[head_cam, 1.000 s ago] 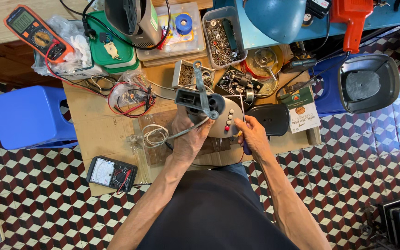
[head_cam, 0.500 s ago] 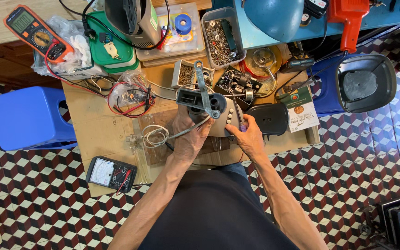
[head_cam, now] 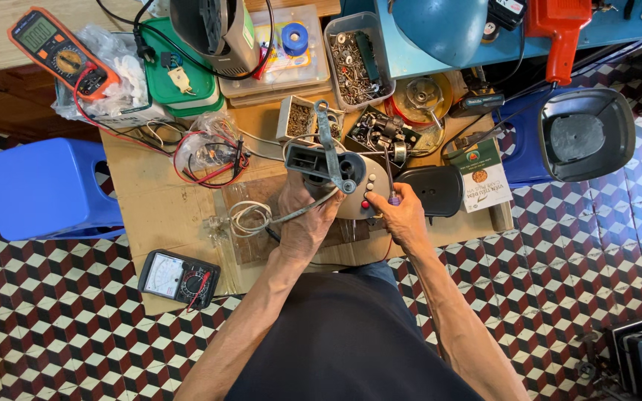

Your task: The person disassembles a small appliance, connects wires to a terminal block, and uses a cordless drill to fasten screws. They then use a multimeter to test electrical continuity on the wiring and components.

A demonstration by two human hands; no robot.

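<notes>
On the wooden table [head_cam: 157, 208], my left hand [head_cam: 305, 223] grips the grey appliance [head_cam: 339, 182]; right hand [head_cam: 403, 215] closed around a screwdriver [head_cam: 391, 178].

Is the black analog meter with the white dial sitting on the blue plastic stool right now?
No, the black analog meter with the white dial lies on the wooden table near its front edge, apart from the blue plastic stool.

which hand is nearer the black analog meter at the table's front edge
Left. The left hand grips the grey appliance up and right of the black analog meter; the right hand sits farther right, holding a screwdriver.
</notes>
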